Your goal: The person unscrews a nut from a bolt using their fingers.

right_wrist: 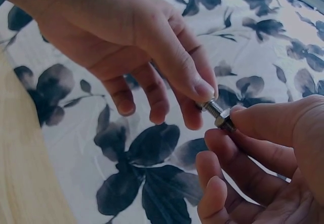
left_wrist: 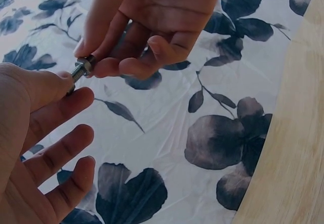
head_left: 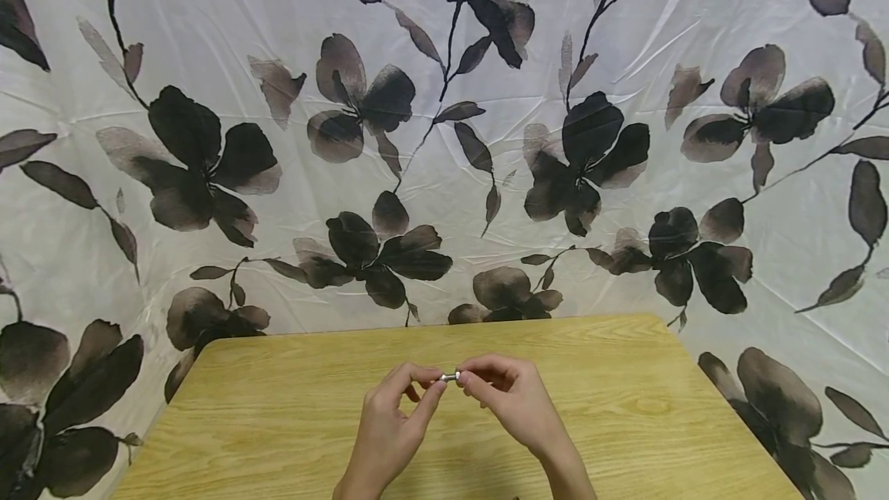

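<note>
A small metal bolt (head_left: pixel 450 377) with a visible thread is held up between both hands above the table. In the left wrist view, the bolt (left_wrist: pixel 78 72) slants between the two sets of fingertips. My left hand (head_left: pixel 390 417) pinches one end of it with thumb and index finger, hiding that end. At the opposite end, my right hand (head_left: pixel 512 401) pinches a hexagonal nut (right_wrist: pixel 223 119) on the bolt, partly covered by the thumb and index finger. The other fingers of both hands are loosely bent, apart from the metal.
A light wood-grain table (head_left: pixel 278 407) lies beneath the hands. Behind it and at its sides hangs a white cloth (head_left: pixel 486 199) with dark flowers. At the bottom edge of the head view, a tiny dark thing (head_left: pixel 516 498) just shows.
</note>
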Demonstrator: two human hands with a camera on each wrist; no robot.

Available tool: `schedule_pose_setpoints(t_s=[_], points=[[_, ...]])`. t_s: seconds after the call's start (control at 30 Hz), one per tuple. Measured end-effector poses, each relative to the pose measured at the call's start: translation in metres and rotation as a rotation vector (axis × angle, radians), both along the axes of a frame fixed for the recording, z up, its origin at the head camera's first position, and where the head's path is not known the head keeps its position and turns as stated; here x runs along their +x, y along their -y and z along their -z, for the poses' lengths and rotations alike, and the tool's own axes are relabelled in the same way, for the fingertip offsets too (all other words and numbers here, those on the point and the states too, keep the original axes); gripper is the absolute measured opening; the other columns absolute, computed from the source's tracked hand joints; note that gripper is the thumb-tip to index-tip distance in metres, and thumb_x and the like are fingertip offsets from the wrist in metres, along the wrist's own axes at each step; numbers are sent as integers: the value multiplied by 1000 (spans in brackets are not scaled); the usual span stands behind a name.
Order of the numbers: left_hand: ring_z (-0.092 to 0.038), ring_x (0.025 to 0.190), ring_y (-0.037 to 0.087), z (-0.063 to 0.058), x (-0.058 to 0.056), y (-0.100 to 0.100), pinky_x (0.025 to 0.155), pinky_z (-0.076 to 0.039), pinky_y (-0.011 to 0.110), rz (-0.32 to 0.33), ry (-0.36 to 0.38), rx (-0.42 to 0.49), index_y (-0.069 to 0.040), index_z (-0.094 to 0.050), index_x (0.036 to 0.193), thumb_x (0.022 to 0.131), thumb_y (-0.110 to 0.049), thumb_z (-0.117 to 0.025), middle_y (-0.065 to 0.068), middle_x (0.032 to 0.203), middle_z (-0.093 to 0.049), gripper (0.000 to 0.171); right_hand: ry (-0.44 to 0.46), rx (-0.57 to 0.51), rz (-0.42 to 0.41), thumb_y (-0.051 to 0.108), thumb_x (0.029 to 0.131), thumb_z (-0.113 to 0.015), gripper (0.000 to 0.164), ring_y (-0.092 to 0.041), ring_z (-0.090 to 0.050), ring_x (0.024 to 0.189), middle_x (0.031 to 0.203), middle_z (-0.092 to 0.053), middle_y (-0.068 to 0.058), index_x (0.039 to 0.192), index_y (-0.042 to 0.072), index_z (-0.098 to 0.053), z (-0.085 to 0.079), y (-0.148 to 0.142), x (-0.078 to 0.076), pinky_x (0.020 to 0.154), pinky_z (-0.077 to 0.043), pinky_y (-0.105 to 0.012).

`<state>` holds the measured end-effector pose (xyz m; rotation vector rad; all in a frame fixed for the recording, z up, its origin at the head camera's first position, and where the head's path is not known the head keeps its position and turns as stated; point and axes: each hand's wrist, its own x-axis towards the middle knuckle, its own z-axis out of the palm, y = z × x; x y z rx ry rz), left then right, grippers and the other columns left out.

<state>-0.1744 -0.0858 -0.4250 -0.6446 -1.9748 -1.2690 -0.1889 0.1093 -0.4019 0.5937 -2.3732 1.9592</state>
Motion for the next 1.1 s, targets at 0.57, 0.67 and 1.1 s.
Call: schedule_pose_setpoints(t_s=[0.57,0.67,1.1], points=[[-64,78,5,0,0,1,63,-55,26,-13,40,-3,-19,-72,97,88,-2,-80,-9,94,-76,21,-118,-98,-57,9,94,-75,16,-13,-71,93,111,-72,-19,109,4,-75,2,-1,1,78,-59,-28],[-63,78,4,0,-1,2,63,-55,27,-21,43,-6,-18,-71,96,87,-1,-80,-9,94,-76,21,-151,-116,-66,8,95,-74,16,-15,-71,95,113,-72,-19,109,4,-75,2,-1,1,79,-59,-28],[-64,78,4,-1,0,2,63,-55,26,-21,26,-4,-19,-71,97,87,-1,-81,-9,95,-77,23,42,8,48,27,100,-69,24,-17,-68,90,100,-77,-13,106,6,-78,-2,1,0,75,-56,-26]])
